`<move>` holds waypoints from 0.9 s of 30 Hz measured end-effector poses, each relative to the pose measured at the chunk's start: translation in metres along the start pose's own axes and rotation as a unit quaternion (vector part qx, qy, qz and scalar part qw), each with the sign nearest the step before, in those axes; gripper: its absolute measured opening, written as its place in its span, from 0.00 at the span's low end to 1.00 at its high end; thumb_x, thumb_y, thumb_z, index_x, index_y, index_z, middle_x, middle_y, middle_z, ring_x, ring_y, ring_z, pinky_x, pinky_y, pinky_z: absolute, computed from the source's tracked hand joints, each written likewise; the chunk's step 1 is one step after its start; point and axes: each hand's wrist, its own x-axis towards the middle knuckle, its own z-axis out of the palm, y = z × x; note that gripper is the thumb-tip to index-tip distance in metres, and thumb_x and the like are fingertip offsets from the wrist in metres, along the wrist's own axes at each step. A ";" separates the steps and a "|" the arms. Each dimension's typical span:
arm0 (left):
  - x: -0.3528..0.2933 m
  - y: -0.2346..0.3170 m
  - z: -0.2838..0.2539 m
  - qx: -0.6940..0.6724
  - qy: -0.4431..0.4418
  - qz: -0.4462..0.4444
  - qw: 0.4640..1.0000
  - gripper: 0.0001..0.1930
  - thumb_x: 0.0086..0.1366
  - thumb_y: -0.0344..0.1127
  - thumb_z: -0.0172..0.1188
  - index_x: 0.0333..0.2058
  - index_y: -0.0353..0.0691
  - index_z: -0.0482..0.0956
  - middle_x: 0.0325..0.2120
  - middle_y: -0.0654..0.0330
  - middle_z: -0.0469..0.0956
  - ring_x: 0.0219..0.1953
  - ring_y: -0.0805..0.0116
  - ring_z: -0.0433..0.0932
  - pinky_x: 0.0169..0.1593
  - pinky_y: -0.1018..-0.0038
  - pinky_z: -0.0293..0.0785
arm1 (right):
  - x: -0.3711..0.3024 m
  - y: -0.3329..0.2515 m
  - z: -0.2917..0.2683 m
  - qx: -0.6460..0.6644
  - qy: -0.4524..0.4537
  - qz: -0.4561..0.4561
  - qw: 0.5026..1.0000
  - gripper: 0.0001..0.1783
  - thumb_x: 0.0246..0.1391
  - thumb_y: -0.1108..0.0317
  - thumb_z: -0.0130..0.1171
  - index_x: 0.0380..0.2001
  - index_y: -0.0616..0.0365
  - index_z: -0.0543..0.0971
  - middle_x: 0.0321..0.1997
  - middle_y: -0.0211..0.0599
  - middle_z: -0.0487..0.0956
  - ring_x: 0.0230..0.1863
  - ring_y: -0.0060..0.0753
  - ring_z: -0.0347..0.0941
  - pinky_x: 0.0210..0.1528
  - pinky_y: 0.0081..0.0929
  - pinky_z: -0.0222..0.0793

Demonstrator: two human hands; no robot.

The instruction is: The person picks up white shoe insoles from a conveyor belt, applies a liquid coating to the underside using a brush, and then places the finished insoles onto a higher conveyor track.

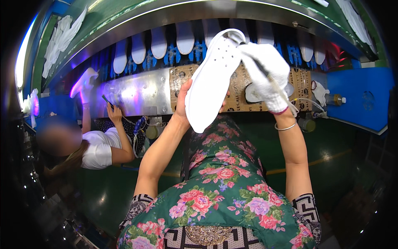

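Note:
My bare left hand (183, 98) is closed around a white shoe sole (209, 87), its fingers behind it and thumb at the edge. The sole is held up at a tilt, with a cluster of small holes and a raised rim at its upper end. In a white knitted glove, my right hand (267, 68) grips a slim stick-like tool (262, 66), dark above and tan toward the wrist. Its upper end meets the sole near the raised rim; the working tip cannot be made out. Partly behind the glove, another sole (251, 93) lies on brown printed cardboard (236, 103).
Beyond the bench, a row of white soles (185, 39) hangs above blue clamps (172, 56). A bare metal plate (141, 93) adjoins the cardboard. A thin hose and a bottle (335, 99) stand at right. Another person (101, 147) works at left, one hand gloved.

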 end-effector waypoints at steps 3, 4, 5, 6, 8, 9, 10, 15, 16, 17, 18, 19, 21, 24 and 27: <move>-0.009 0.010 -0.015 -0.044 0.021 0.008 0.999 0.44 0.62 0.70 0.44 0.66 0.40 0.59 0.55 0.38 0.69 0.52 0.47 0.74 0.54 0.52 0.74 | -0.017 -0.024 0.009 -0.030 -0.048 -0.066 0.996 0.15 0.48 0.77 0.62 0.41 0.57 0.83 0.33 0.43 0.81 0.32 0.43 0.79 0.37 0.34 0.77; -0.007 0.010 -0.006 0.013 0.120 0.055 0.991 0.45 0.61 0.71 0.43 0.66 0.40 0.58 0.57 0.39 0.68 0.56 0.49 0.72 0.57 0.52 0.73 | -0.023 -0.048 0.013 0.003 -0.070 -0.048 0.996 0.18 0.46 0.77 0.62 0.43 0.54 0.83 0.32 0.42 0.81 0.32 0.43 0.79 0.36 0.35 0.77; -0.004 0.009 0.005 0.080 0.222 0.085 0.968 0.46 0.61 0.72 0.42 0.66 0.41 0.58 0.59 0.40 0.67 0.60 0.50 0.71 0.60 0.52 0.71 | -0.043 -0.052 0.022 0.052 -0.079 -0.071 0.993 0.20 0.46 0.76 0.63 0.45 0.52 0.83 0.32 0.41 0.81 0.32 0.42 0.80 0.36 0.34 0.77; -0.010 0.015 -0.004 0.018 0.097 0.057 0.994 0.48 0.61 0.74 0.41 0.66 0.39 0.57 0.58 0.40 0.67 0.57 0.48 0.72 0.56 0.48 0.74 | -0.055 -0.067 0.027 0.123 -0.127 -0.037 0.983 0.19 0.46 0.74 0.64 0.44 0.50 0.83 0.32 0.39 0.82 0.33 0.41 0.81 0.36 0.33 0.78; -0.016 0.017 -0.015 -0.035 0.001 0.047 0.998 0.50 0.60 0.76 0.40 0.66 0.37 0.57 0.57 0.38 0.67 0.53 0.43 0.73 0.53 0.46 0.75 | -0.056 -0.080 0.014 0.301 -0.210 0.087 0.926 0.12 0.49 0.75 0.65 0.39 0.56 0.84 0.33 0.40 0.82 0.32 0.34 0.81 0.35 0.27 0.77; -0.019 0.021 -0.019 -0.022 0.024 0.062 0.998 0.52 0.59 0.78 0.40 0.66 0.36 0.56 0.56 0.38 0.66 0.49 0.40 0.74 0.50 0.45 0.75 | -0.054 -0.078 0.009 0.376 -0.196 0.165 0.891 0.11 0.50 0.75 0.65 0.39 0.59 0.84 0.32 0.37 0.82 0.31 0.30 0.80 0.33 0.25 0.75; -0.023 0.026 -0.017 0.000 0.050 0.061 0.997 0.54 0.56 0.78 0.45 0.67 0.36 0.54 0.57 0.37 0.65 0.49 0.38 0.73 0.49 0.46 0.77 | -0.055 -0.075 0.003 0.445 -0.178 0.244 0.843 0.09 0.51 0.75 0.66 0.38 0.61 0.84 0.31 0.35 0.82 0.30 0.26 0.80 0.31 0.24 0.74; -0.026 0.042 0.029 0.080 -0.066 0.107 0.989 0.59 0.46 0.66 0.69 0.67 0.34 0.51 0.56 0.33 0.64 0.46 0.39 0.76 0.38 0.53 0.79 | -0.061 -0.051 -0.034 0.600 0.026 0.398 0.693 0.08 0.52 0.79 0.60 0.36 0.71 0.81 0.26 0.36 0.77 0.20 0.19 0.68 0.22 0.16 0.63; -0.026 0.048 0.035 0.055 -0.110 0.096 0.988 0.60 0.44 0.62 0.74 0.67 0.33 0.52 0.56 0.32 0.63 0.45 0.37 0.76 0.37 0.53 0.79 | -0.069 -0.048 -0.035 0.618 0.071 0.391 0.678 0.08 0.52 0.80 0.59 0.36 0.73 0.80 0.26 0.37 0.76 0.20 0.20 0.68 0.21 0.15 0.62; -0.017 0.060 0.042 0.057 -0.141 0.061 0.987 0.61 0.43 0.59 0.76 0.66 0.30 0.52 0.57 0.32 0.62 0.44 0.37 0.76 0.36 0.53 0.80 | -0.077 -0.045 -0.037 0.613 0.118 0.398 0.673 0.09 0.51 0.82 0.58 0.36 0.74 0.79 0.27 0.37 0.74 0.21 0.20 0.68 0.21 0.14 0.62; -0.008 0.072 0.049 0.060 -0.171 0.025 0.983 0.61 0.42 0.56 0.77 0.65 0.27 0.52 0.58 0.31 0.60 0.43 0.37 0.76 0.35 0.52 0.81 | -0.090 -0.037 -0.036 0.618 0.161 0.391 0.663 0.09 0.52 0.81 0.57 0.38 0.73 0.79 0.29 0.41 0.77 0.21 0.21 0.69 0.22 0.13 0.63; 0.002 0.080 0.057 0.060 -0.181 0.027 0.981 0.60 0.42 0.56 0.77 0.65 0.26 0.52 0.58 0.31 0.60 0.42 0.37 0.76 0.35 0.52 0.82 | -0.096 -0.035 -0.034 0.610 0.201 0.419 0.642 0.09 0.53 0.81 0.57 0.38 0.71 0.79 0.31 0.44 0.79 0.22 0.22 0.70 0.23 0.13 0.64; 0.049 0.102 0.074 0.107 -0.258 0.059 0.958 0.57 0.48 0.59 0.72 0.65 0.27 0.51 0.58 0.31 0.60 0.41 0.38 0.77 0.34 0.52 0.83 | -0.109 -0.032 -0.031 0.589 0.243 0.444 0.630 0.09 0.55 0.81 0.57 0.39 0.69 0.79 0.34 0.48 0.81 0.23 0.24 0.72 0.24 0.14 0.66; 0.132 0.119 0.097 0.029 -0.141 0.115 0.983 0.46 0.63 0.65 0.52 0.68 0.37 0.50 0.61 0.35 0.56 0.57 0.38 0.66 0.54 0.51 0.77 | -0.130 -0.019 -0.021 0.568 0.251 0.459 0.635 0.09 0.55 0.79 0.60 0.41 0.67 0.80 0.31 0.44 0.81 0.24 0.24 0.74 0.24 0.15 0.67; 0.186 0.121 0.100 -0.103 -0.043 0.149 0.982 0.42 0.70 0.63 0.43 0.70 0.41 0.41 0.66 0.37 0.47 0.67 0.36 0.52 0.68 0.49 0.59 | -0.131 -0.017 -0.005 0.530 0.237 0.500 0.643 0.10 0.54 0.78 0.62 0.41 0.67 0.80 0.27 0.34 0.79 0.23 0.22 0.73 0.23 0.15 0.66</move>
